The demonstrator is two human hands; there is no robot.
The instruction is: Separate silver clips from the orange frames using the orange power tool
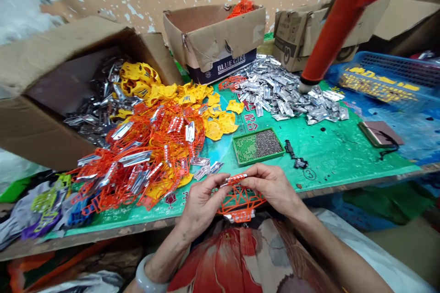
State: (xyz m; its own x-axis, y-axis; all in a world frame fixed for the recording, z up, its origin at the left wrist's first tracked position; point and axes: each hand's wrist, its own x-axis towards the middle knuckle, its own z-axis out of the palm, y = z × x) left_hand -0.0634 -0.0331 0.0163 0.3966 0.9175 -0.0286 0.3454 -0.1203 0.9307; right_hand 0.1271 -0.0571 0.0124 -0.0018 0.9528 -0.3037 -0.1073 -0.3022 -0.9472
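Observation:
Between my two hands, at the table's front edge, is an orange plastic lattice frame [242, 199] with silvery metal pieces at its far and near ends. My left hand [202, 199] pinches the left side of the far end. On the right side of that same end, my right hand [271, 185] pinches with thumb and fingers. Just beyond the hands lies a green tray [245, 149] holding many tiny dark metal parts [268, 143]. Small black parts [295, 155] lie to the tray's right. Loose silver metal pieces [208, 168] rest left of my hands.
A heap of orange frames [151, 146] and yellow plastic parts [220, 123] spreads at left, before a tipped carton [30, 73]. Silver pieces [285, 87] pile up at the back. An orange-red tool [330, 36] hangs at right. A blue basket [388, 78] and a flat case [381, 133] sit farther right.

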